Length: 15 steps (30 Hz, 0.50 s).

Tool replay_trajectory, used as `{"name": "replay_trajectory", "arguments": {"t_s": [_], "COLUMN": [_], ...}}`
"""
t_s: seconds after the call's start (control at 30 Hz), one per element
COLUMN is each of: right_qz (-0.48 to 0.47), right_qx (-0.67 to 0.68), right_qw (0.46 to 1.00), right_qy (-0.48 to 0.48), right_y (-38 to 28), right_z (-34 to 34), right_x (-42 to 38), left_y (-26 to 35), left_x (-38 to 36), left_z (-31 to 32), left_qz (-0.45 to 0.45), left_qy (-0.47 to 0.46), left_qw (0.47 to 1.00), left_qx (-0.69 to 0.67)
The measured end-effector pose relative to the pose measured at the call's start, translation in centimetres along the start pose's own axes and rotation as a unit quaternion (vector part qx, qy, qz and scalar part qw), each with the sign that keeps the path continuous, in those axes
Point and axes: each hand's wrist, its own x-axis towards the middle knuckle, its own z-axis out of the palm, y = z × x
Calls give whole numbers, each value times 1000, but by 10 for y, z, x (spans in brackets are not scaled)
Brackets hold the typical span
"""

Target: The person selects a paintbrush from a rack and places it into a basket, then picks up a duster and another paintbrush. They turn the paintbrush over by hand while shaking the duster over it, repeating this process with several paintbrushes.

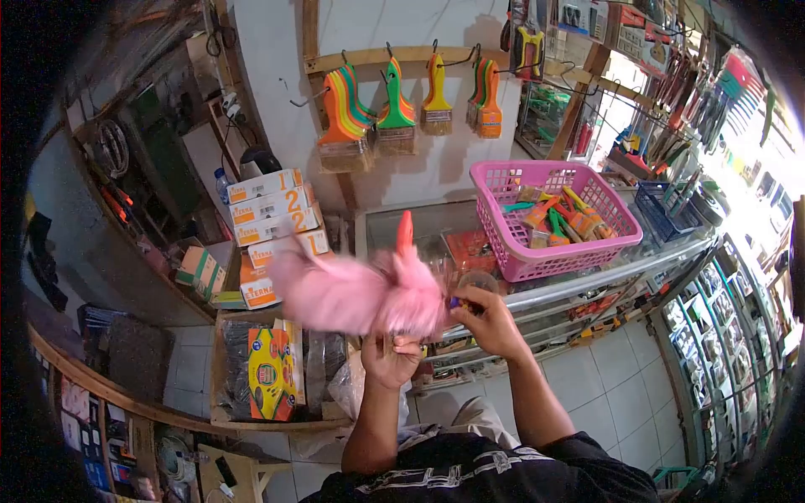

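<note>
Pale wall (394,21) with a wooden rail (369,59), glass-topped counter (381,222), light tiled floor (604,394), bright glare (767,159) at right

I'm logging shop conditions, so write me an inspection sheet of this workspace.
Surface: glass counter with a metallic front edge.
Job's things: pink item, fluffy-looking but motion-blurred; an orange handle-like piece sticks up at it.
Clutter: pink basket of colourful-handled tools on the counter; stacked ETERNA boxes to the left.
Grippers: bare hands; left hand grips the pink item from below; right hand beside it, fingertips at something small and purple, hold unclear.
Cables: pale, cable-like coil, lower left.
Surroundings: brushes hanging on the wall; tiled floor.
</note>
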Motion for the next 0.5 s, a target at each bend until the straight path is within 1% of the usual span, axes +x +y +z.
{"name": "replay_trajectory", "arguments": {"t_s": [0.03,0.07,0.1,0.17,0.2,0.23,0.3,0.33,0.37,0.4,0.43,0.47,0.5], "right_qz": [32,64,96,3,-45,0,91,90,89,86,87,89,91], "right_qx": [6,11,16,-6,-17,-11,0,-10,-21,-33,-50,-66,-83], "right_qw": [999,998,994,1000,998,1000,995,995,996,996,995,994,992], "right_qy": [14,28,42,-6,-30,-3,51,34,16,-1,2,7,12], "right_y": [2,7,9,6,6,7,10,8,3,0,-2,-4,-4], "right_z": [2,5,7,4,3,4,6,4,0,-5,-10,-15,-17], "right_x": [0,1,1,-5,-7,-8,-10,-12,-14,-15,-16,-18,-20], "left_y": [-2,-5,0,9,7,8,19,20,18,15,14,18,14], "left_x": [0,1,-1,-4,-9,-11,-10,-10,-10,-8,-6,-8,-5], "left_z": [4,22,20,16,14,14,18,21,22,24,25,15,26], "left_qz": [13,-4,3,16,73,77,39,43,93,143,189,243,237], "left_qy": [-13,48,54,64,46,21,99,105,137,167,194,218,213], "left_qw": [1000,999,998,996,993,993,986,977,943,893,828,796,755], "left_qx": [-12,-9,13,56,81,84,126,180,289,393,492,509,573]}}
